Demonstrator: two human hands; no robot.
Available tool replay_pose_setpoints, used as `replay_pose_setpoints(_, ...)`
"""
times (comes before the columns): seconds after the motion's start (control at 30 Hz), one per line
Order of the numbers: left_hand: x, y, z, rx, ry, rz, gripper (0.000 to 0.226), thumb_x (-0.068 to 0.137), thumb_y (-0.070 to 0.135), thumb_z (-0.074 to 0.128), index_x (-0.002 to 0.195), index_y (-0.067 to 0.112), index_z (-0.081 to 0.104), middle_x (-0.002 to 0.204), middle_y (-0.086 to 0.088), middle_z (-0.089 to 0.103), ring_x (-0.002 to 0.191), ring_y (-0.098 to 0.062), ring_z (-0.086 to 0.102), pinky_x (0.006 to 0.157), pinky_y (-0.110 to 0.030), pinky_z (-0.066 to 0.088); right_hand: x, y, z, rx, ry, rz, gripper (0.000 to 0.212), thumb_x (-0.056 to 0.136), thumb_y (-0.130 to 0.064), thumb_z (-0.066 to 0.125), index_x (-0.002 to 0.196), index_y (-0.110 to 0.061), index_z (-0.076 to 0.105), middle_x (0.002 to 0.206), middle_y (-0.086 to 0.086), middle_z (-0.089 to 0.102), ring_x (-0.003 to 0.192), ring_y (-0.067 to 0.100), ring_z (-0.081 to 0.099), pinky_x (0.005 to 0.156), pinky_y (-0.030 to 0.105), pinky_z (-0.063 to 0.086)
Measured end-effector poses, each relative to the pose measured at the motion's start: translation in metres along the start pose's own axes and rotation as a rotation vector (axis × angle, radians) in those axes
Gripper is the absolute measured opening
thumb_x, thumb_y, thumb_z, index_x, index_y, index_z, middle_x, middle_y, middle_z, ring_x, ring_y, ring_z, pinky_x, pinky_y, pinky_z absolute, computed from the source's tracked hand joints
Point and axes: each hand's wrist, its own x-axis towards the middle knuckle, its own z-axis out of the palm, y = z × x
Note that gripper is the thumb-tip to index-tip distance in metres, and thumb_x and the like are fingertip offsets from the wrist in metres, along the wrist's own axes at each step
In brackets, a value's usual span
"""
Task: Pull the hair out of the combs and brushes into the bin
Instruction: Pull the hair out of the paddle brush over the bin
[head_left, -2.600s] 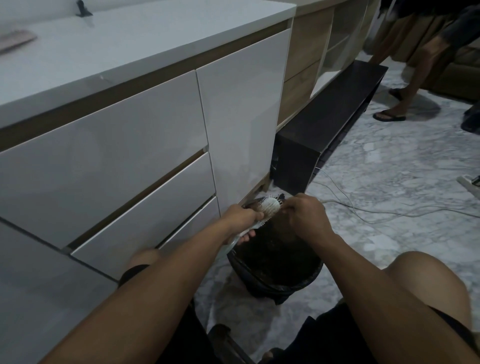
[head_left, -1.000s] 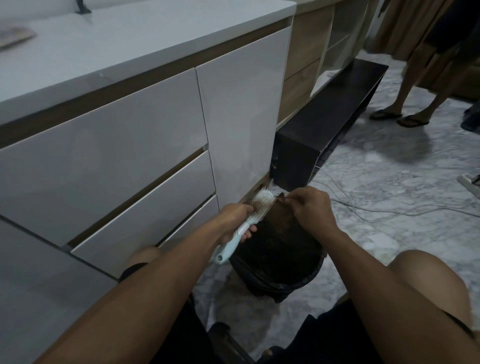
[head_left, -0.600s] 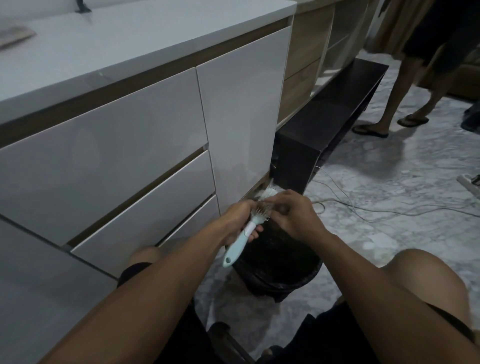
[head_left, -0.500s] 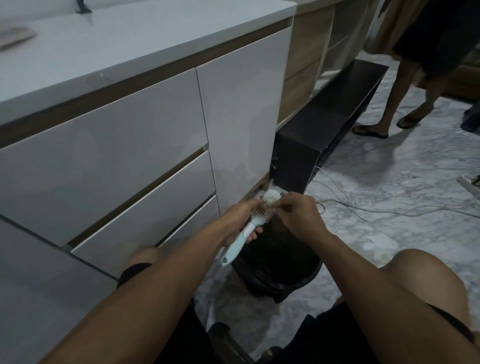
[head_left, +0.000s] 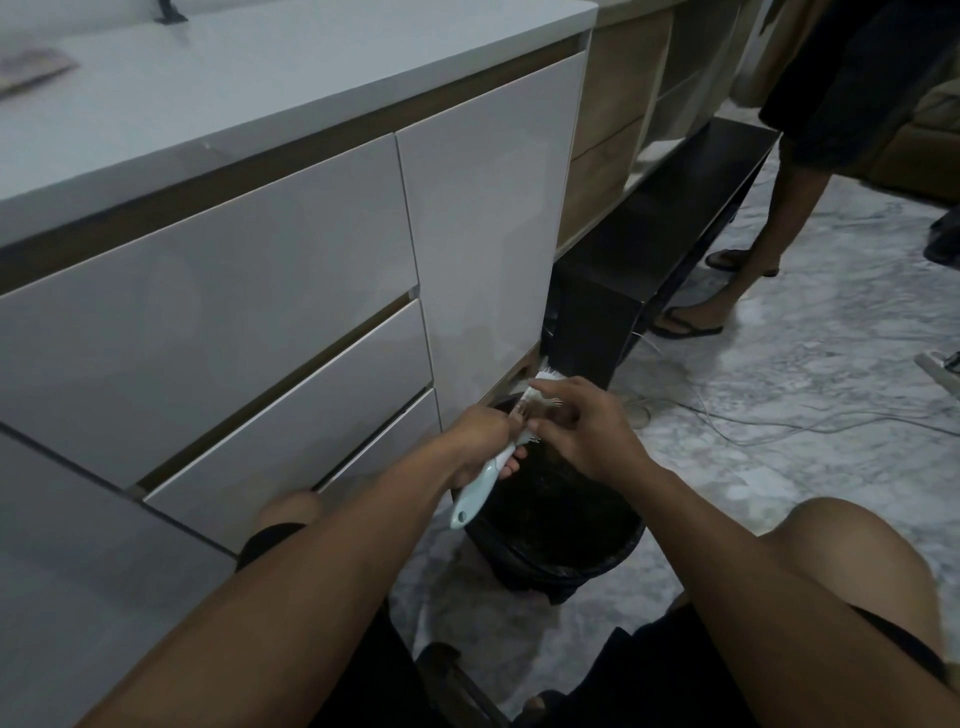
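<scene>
A hairbrush (head_left: 475, 493) with a pale blue handle and white bristles is held over a black bin (head_left: 558, 551) lined with a black bag. My left hand (head_left: 480, 441) is shut on the handle just below the head, with the handle end pointing down and toward me. My right hand (head_left: 584, 434) covers the bristle head, fingers pinched in among the bristles. Any hair between the fingers is too small to make out. The inside of the bin is dark.
White cabinet drawers (head_left: 260, 312) under a white counter fill the left. A low black bench (head_left: 654, 254) stands beyond the bin. Cables (head_left: 779, 426) trail across the marble floor. Another person's legs in sandals (head_left: 691, 319) stand by the bench. My knees flank the bin.
The brush has tilted a little and my right hand has shifted across the bristle head, staying over the bin. The other person has stepped closer, toward the bench.
</scene>
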Motion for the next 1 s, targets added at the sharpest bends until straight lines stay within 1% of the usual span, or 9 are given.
replay_pose_setpoints(0.13, 0.001, -0.001, 0.001, 0.032, -0.028, 0.006, 0.02, 0.1, 0.013, 0.047, 0.092, 0.004, 0.064, 0.072, -0.012, 0.061, 0.052, -0.017, 0.054, 0.047, -0.026, 0.046, 0.001, -0.001, -0.002, -0.046, -0.014, -0.022, 0.023, 0.083, -0.018, 0.071, 0.105, -0.022, 0.074, 0.099, -0.003, 0.063, 0.085, 0.007, 0.058, 0.075, 0.021, 0.049)
replay_pose_setpoints(0.27, 0.001, -0.003, -0.001, 0.05, -0.039, 0.004, 0.02, 0.098, 0.001, 0.045, 0.086, 0.004, 0.061, 0.075, -0.013, 0.06, 0.054, -0.016, 0.053, 0.045, -0.024, 0.047, 0.004, 0.001, -0.006, -0.045, 0.129, 0.03, 0.012, 0.08, -0.011, 0.071, 0.091, -0.012, 0.078, 0.088, 0.005, 0.071, 0.078, 0.016, 0.065, 0.075, 0.031, 0.053)
replay_pose_setpoints(0.4, 0.002, -0.005, -0.004, 0.038, -0.05, -0.001, 0.018, 0.099, 0.003, 0.047, 0.086, 0.006, 0.06, 0.074, -0.011, 0.06, 0.053, -0.014, 0.053, 0.045, -0.022, 0.047, 0.007, 0.013, -0.011, -0.092, 0.175, 0.188, 0.015, 0.083, -0.013, 0.069, 0.096, -0.012, 0.077, 0.093, 0.008, 0.072, 0.083, 0.021, 0.066, 0.077, 0.029, 0.05)
replay_pose_setpoints(0.5, 0.004, -0.005, -0.004, 0.04, -0.051, 0.001, 0.018, 0.098, 0.003, 0.047, 0.086, 0.006, 0.06, 0.075, -0.012, 0.061, 0.052, -0.014, 0.054, 0.044, -0.023, 0.047, 0.006, 0.01, -0.009, -0.103, 0.176, 0.169, 0.018, 0.084, -0.013, 0.069, 0.101, -0.012, 0.075, 0.096, 0.007, 0.07, 0.084, 0.019, 0.065, 0.075, 0.024, 0.047)
replay_pose_setpoints(0.63, 0.004, -0.004, 0.0, 0.074, -0.037, 0.015, 0.019, 0.097, 0.002, 0.047, 0.083, 0.006, 0.059, 0.074, -0.012, 0.058, 0.053, -0.017, 0.053, 0.043, -0.023, 0.046, 0.001, 0.004, -0.003, -0.013, -0.052, 0.026, 0.047, 0.081, -0.012, 0.073, 0.126, -0.021, 0.062, 0.112, -0.001, 0.056, 0.089, 0.011, 0.059, 0.075, 0.008, 0.043)
replay_pose_setpoints(0.7, 0.004, -0.003, 0.0, 0.093, -0.037, 0.009, 0.016, 0.097, 0.004, 0.048, 0.086, 0.006, 0.06, 0.074, -0.012, 0.059, 0.054, -0.017, 0.053, 0.044, -0.024, 0.046, 0.0, 0.004, 0.001, -0.085, -0.123, -0.011, 0.046, 0.084, -0.017, 0.07, 0.128, -0.026, 0.06, 0.117, -0.006, 0.05, 0.092, 0.006, 0.053, 0.074, 0.005, 0.035)
replay_pose_setpoints(0.77, 0.003, -0.003, 0.0, 0.113, -0.036, 0.003, 0.015, 0.097, 0.005, 0.048, 0.088, 0.004, 0.06, 0.075, -0.012, 0.059, 0.054, -0.016, 0.054, 0.045, -0.024, 0.046, 0.001, 0.004, 0.002, -0.142, -0.099, -0.056, 0.032, 0.086, -0.02, 0.067, 0.118, -0.025, 0.068, 0.116, -0.006, 0.054, 0.095, 0.003, 0.053, 0.075, 0.01, 0.037)
replay_pose_setpoints(0.9, 0.002, -0.004, 0.003, 0.127, -0.016, -0.001, 0.014, 0.098, 0.004, 0.048, 0.097, -0.002, 0.06, 0.073, -0.012, 0.058, 0.051, -0.016, 0.052, 0.04, -0.022, 0.044, 0.004, 0.0, -0.003, -0.088, 0.021, -0.014, 0.012, 0.08, -0.011, 0.071, 0.09, -0.014, 0.078, 0.092, 0.001, 0.074, 0.082, 0.012, 0.066, 0.079, 0.031, 0.054)
replay_pose_setpoints(1.0, 0.003, -0.004, 0.001, 0.114, 0.024, -0.002, 0.021, 0.099, 0.003, 0.045, 0.11, -0.01, 0.058, 0.073, -0.013, 0.059, 0.051, -0.017, 0.052, 0.039, -0.022, 0.044, 0.005, 0.001, -0.009, -0.109, 0.106, 0.078, 0.014, 0.084, -0.008, 0.066, 0.091, -0.012, 0.077, 0.09, 0.002, 0.076, 0.083, 0.013, 0.068, 0.075, 0.012, 0.046)
